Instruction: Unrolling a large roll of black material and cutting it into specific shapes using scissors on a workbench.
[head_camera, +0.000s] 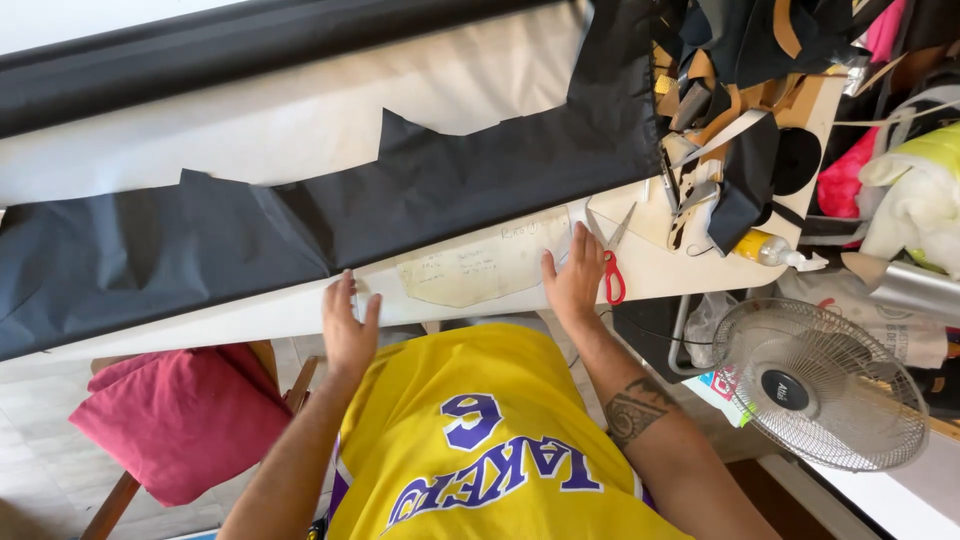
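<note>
The paper pattern piece (485, 268) lies flat at the near edge of the white table (300, 130), between both hands. The left hand (349, 325) rests at the table edge, fingers together; the right hand (575, 278) presses the pattern's right end, fingers slightly spread. One long strip of black fabric (300, 225) lies just beyond. One pair of red-handled scissors (612, 262) sits beside the right hand, one fan (820, 385) nearby

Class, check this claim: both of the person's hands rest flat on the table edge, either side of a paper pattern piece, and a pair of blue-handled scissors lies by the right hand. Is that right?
One detail is wrong: the scissors have red handles, not blue. The head view shows them lying by the right hand, with the left hand flat on the table on the other side of the paper pattern piece.
</note>
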